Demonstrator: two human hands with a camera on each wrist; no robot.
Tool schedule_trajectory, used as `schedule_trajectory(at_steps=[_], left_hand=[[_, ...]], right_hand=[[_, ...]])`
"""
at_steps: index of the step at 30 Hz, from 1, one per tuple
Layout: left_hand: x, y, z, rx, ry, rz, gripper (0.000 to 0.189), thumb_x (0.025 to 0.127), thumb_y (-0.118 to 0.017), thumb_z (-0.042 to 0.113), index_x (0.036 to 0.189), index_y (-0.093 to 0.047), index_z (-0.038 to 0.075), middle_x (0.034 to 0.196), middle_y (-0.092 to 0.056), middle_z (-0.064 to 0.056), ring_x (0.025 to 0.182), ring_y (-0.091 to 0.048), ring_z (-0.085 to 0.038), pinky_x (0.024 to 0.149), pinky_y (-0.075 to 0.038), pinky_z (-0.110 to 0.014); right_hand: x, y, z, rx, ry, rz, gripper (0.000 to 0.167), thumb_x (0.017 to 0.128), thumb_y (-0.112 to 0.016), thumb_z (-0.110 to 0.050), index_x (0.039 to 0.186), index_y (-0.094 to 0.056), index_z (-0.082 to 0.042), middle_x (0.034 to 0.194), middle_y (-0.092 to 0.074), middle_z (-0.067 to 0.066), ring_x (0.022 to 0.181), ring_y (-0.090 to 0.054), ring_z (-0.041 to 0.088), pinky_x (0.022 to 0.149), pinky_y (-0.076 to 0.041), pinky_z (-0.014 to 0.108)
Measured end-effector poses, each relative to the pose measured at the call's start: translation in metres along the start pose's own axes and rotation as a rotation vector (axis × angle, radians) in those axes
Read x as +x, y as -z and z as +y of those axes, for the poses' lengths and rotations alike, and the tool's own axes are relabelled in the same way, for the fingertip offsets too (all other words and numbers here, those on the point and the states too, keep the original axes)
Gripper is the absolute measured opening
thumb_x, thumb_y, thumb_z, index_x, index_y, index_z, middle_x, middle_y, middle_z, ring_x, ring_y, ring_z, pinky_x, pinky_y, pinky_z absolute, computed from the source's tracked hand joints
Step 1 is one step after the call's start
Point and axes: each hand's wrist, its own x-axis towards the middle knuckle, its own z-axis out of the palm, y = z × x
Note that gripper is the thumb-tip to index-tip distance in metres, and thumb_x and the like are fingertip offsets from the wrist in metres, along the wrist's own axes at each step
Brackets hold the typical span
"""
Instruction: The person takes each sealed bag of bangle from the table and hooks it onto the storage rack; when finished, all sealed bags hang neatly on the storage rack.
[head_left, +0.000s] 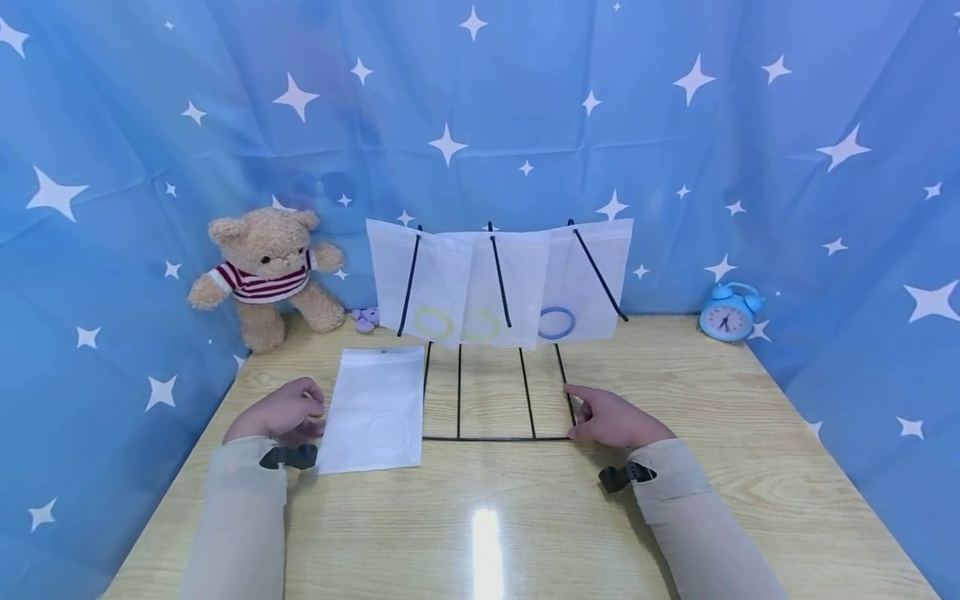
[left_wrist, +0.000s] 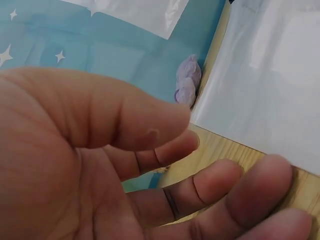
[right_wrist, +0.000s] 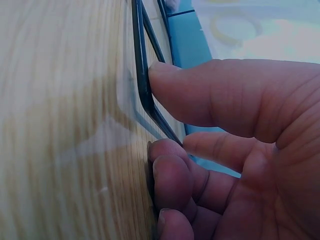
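My left hand [head_left: 283,410] lies beside a white zip bag [head_left: 372,446] on the table, its fingers loosely bent with nothing between them. A faint pale ring [head_left: 388,432] shows inside that bag. My right hand [head_left: 617,418] holds the front right corner of a black wire rack [head_left: 495,438], thumb and index finger on its base wire; the other fingers curl beside it. From the rack's prongs hang three more bags: a left one [head_left: 397,271] with a yellow-green ring [head_left: 417,327], a middle one [head_left: 522,283] with a pale yellow ring, and a right one [head_left: 607,250] with a blue ring [head_left: 557,335].
A teddy bear [head_left: 273,250] in a striped shirt sits at the back left, with a small purple toy [head_left: 366,319] next to it. At the back right stands a blue alarm clock [head_left: 727,321]. Blue star-printed cloth [head_left: 525,100] surrounds the wooden table [head_left: 390,533].
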Motion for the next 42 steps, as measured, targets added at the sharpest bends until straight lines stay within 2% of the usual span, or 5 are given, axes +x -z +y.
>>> schedule_trajectory(at_steps=[17, 24, 32, 37, 42], left_hand=[[0.0052, -0.0044, -0.0020, -0.227, -0.032, -0.063, 0.029, 0.107, -0.055, 0.017, 0.129, -0.043, 0.002, 0.108, -0.067, -0.016, 0.086, -0.072, -0.025, 0.074, -0.063, -0.041], [0.0070, -0.0059, -0.0025, -0.253, -0.083, -0.114, 0.030, 0.107, -0.052, 0.013, 0.132, -0.058, -0.003, 0.103, -0.063, -0.012, 0.090, -0.063, -0.024, 0.079, -0.062, -0.037], [0.0066, -0.0030, -0.0064, -0.307, -0.094, -0.078, 0.048, 0.107, -0.052, 0.015, 0.154, -0.050, 0.004, 0.143, -0.062, -0.018, 0.112, -0.069, -0.029, 0.096, -0.059, -0.044], [0.0085, -0.0001, -0.0076, -0.313, -0.138, -0.068, 0.056, 0.107, -0.047, 0.009, 0.162, -0.037, 0.006, 0.166, -0.036, -0.021, 0.133, -0.053, -0.032, 0.115, -0.045, -0.051], [0.0097, 0.0015, -0.0085, -0.228, -0.174, -0.043, 0.050, 0.103, -0.049, 0.001, 0.153, -0.050, -0.002, 0.170, -0.027, -0.025, 0.147, -0.030, -0.042, 0.125, -0.017, -0.069]], right_hand=[[0.0002, 0.0001, -0.0013, -0.004, 0.003, 0.002, 0.086, 0.093, -0.077, -0.011, 0.165, -0.031, -0.001, 0.077, -0.057, 0.002, 0.061, -0.046, 0.017, 0.057, -0.040, 0.032], [0.0004, -0.0004, 0.0011, -0.010, 0.010, 0.008, 0.085, 0.093, -0.077, -0.010, 0.165, -0.032, -0.001, 0.079, -0.058, 0.003, 0.062, -0.047, 0.018, 0.057, -0.040, 0.033], [-0.0001, -0.0013, -0.0016, -0.013, 0.010, 0.008, 0.086, 0.092, -0.076, -0.009, 0.164, -0.031, 0.000, 0.078, -0.057, 0.003, 0.062, -0.046, 0.018, 0.056, -0.039, 0.033], [0.0002, -0.0014, -0.0011, -0.015, 0.014, 0.007, 0.086, 0.092, -0.076, -0.010, 0.164, -0.031, 0.000, 0.079, -0.057, 0.003, 0.062, -0.046, 0.018, 0.057, -0.039, 0.033], [0.0018, -0.0011, 0.0026, -0.022, 0.016, 0.005, 0.086, 0.093, -0.077, -0.010, 0.165, -0.031, -0.001, 0.078, -0.057, 0.002, 0.062, -0.046, 0.018, 0.057, -0.040, 0.033]])
